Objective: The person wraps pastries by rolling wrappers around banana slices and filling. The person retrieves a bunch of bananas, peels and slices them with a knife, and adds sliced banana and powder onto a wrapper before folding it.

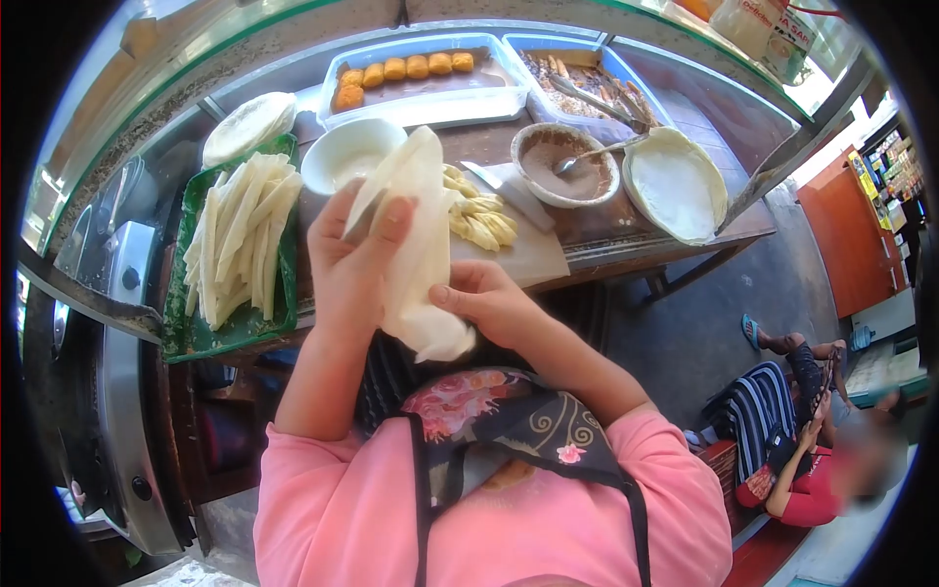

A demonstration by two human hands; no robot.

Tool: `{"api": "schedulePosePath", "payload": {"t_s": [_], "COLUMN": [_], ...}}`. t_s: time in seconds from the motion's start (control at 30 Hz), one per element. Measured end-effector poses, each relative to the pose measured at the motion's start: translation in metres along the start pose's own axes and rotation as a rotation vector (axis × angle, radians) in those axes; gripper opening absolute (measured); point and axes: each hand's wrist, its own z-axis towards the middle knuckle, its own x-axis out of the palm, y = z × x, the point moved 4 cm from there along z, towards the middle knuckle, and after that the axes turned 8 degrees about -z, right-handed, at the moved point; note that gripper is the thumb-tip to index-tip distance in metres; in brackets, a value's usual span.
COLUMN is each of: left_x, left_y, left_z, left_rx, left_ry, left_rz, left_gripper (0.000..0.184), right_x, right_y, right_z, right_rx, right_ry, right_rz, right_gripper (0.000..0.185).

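Note:
A thin, pale spring roll wrapper [419, 245] hangs loosely in front of my chest, its lower end crumpled. My left hand [357, 245] grips its upper left side, fingers partly behind it. Lower down, my right hand [484, 298] pinches the right edge between thumb and fingers. Just behind the wrapper lie peeled, sliced banana pieces [484, 220] on a board [523, 252], partly covered by it. A knife [514, 199] rests beside them. To the right are a bowl of brown sugar [548, 157] with a spoon [587, 157] and a stack of round wrappers [675, 186].
At left, a green tray [174, 323] holds many rolled sticks [240, 235] beside a white bowl [323, 161]. Behind stand a tub [421, 110] with fried rolls and another tub [597, 51] with tongs. Glass panels enclose the back. A person [812, 470] sits at right.

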Motion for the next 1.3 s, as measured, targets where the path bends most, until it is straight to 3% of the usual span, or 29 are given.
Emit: {"api": "schedulePosePath", "payload": {"t_s": [0.1,0.2,0.27,0.33,0.37,0.4,0.47,0.53,0.6,0.67,0.73,0.8,0.83,1.0,1.07,1.2,1.3], "left_x": [-0.016,-0.031,-0.041,-0.039,-0.040,-0.035,-0.029,-0.017,-0.027,-0.041,-0.048,-0.051,-0.051,-0.037,-0.011,0.052,0.075], "left_y": [-0.012,-0.035,-0.052,-0.063,-0.066,-0.069,-0.050,-0.011,0.024,0.036,0.039,0.039,0.038,0.011,-0.019,-0.089,-0.107], "left_z": [0.009,0.025,0.034,0.040,0.042,0.042,0.038,0.023,0.004,-0.016,-0.031,-0.041,-0.043,-0.056,-0.058,-0.076,-0.096], "left_rx": [0.041,0.221,0.346,0.473,0.538,0.684,0.931,0.858,0.710,0.578,0.459,0.364,0.313,0.156,-0.021,0.134,0.303], "left_ry": [-0.088,-0.248,-0.358,-0.347,-0.339,-0.220,0.055,0.420,0.579,0.568,0.565,0.559,0.576,0.700,0.894,1.321,1.357], "left_rz": [0.010,0.115,0.142,0.114,0.102,0.457,1.166,1.505,1.599,1.623,1.630,1.622,1.646,1.824,1.752,1.393,1.432], "left_gripper": [0.023,0.026,0.029,0.023,0.022,0.022,0.029,0.039,0.041,0.038,0.037,0.039,0.042,0.061,0.070,0.054,0.027], "right_x": [0.004,-0.033,-0.068,-0.102,-0.123,-0.151,-0.212,-0.249,-0.239,-0.167,-0.122,-0.074,-0.068,-0.057,-0.056,-0.059,-0.064], "right_y": [0.010,0.027,0.062,0.100,0.124,0.143,0.177,0.180,0.182,0.185,0.150,0.115,0.094,0.056,0.055,0.059,0.065], "right_z": [-0.008,-0.024,-0.044,-0.064,-0.075,-0.084,-0.102,-0.122,-0.118,-0.093,-0.056,-0.017,0.003,0.073,0.082,0.093,0.100], "right_rx": [-0.031,-0.035,-0.194,-0.355,-0.348,-0.409,-0.122,-0.247,-0.347,-0.380,-0.304,-0.262,-0.342,-0.243,-0.176,0.006,0.121], "right_ry": [-0.158,-0.343,-0.636,-0.982,-1.043,-1.087,-1.184,-1.339,-1.330,-1.233,-0.851,-0.494,-0.384,-0.311,-0.328,-0.317,-0.295], "right_rz": [0.030,-0.507,-0.876,-0.660,-0.747,-0.833,-1.232,-2.051,-2.281,-1.900,-1.391,-1.499,-1.458,-1.620,-1.722,-1.903,-1.938], "right_gripper": [0.031,0.022,0.017,0.018,0.020,0.025,0.029,0.030,0.030,0.028,0.021,0.018,0.017,0.015,0.014,0.024,0.030]}}
